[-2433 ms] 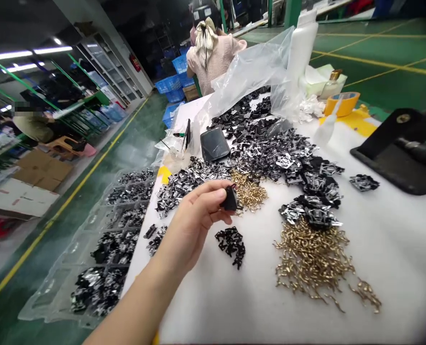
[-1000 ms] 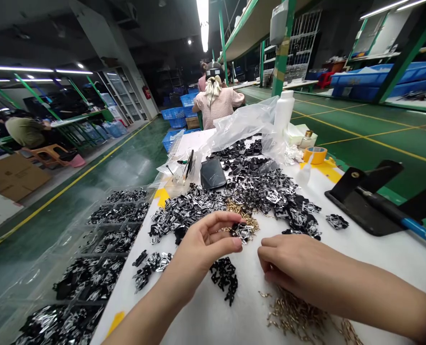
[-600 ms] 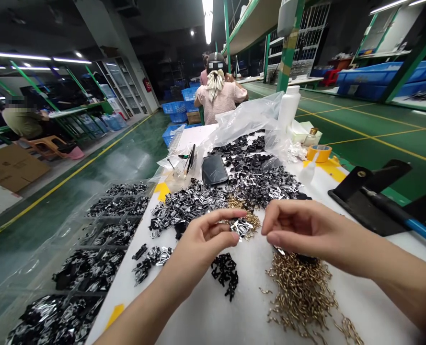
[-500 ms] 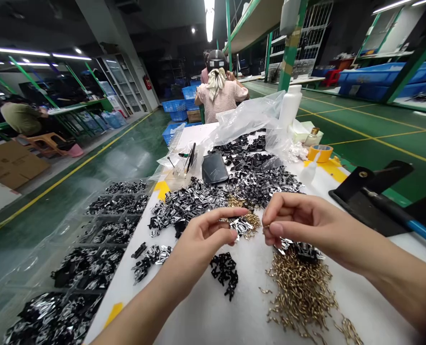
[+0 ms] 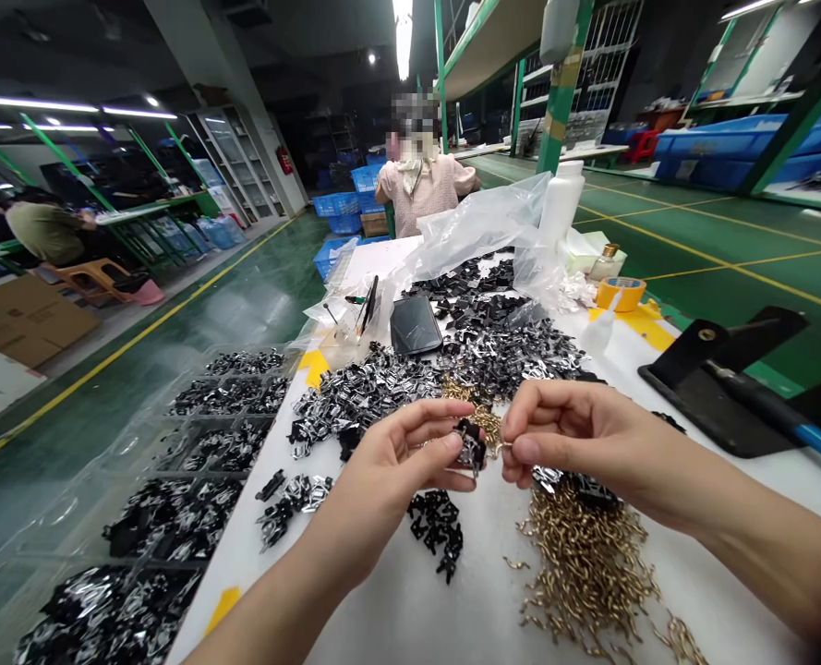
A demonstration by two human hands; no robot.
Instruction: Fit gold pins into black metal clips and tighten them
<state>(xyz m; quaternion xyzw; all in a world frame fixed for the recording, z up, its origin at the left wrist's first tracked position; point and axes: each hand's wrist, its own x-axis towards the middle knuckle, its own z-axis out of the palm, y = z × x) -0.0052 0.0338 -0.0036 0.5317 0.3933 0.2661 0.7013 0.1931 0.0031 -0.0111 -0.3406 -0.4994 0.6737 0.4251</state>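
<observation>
My left hand (image 5: pixel 400 462) pinches a small black and silver clip-like part (image 5: pixel 470 447) between thumb and fingers. Close to its right, my right hand (image 5: pixel 562 429) is closed with thumb and index finger on a small brass-coloured curved piece (image 5: pixel 504 447), mostly hidden by the fingertips. Under my right wrist lies a heap of brass-coloured curved pieces (image 5: pixel 583 563), with several black and silver parts (image 5: pixel 590 491) at its top edge. A small group of black pieces (image 5: pixel 438 531) lies below my left fingers. More brass pieces (image 5: pixel 483 420) show behind the two hands.
A large spread of black and silver parts (image 5: pixel 375 392) covers the table's middle, around a phone (image 5: pixel 415 325). Divided clear trays (image 5: pixel 164 462) of parts stand at left. A black bench tool with blue handle (image 5: pixel 818 443) is at right; orange tape (image 5: pixel 621 294) behind. A person (image 5: pixel 416 194) sits ahead.
The black and silver part now shows clearly in my left hand, which has turned slightly. My right hand has shifted a little left, bringing the brass piece closer to it.
</observation>
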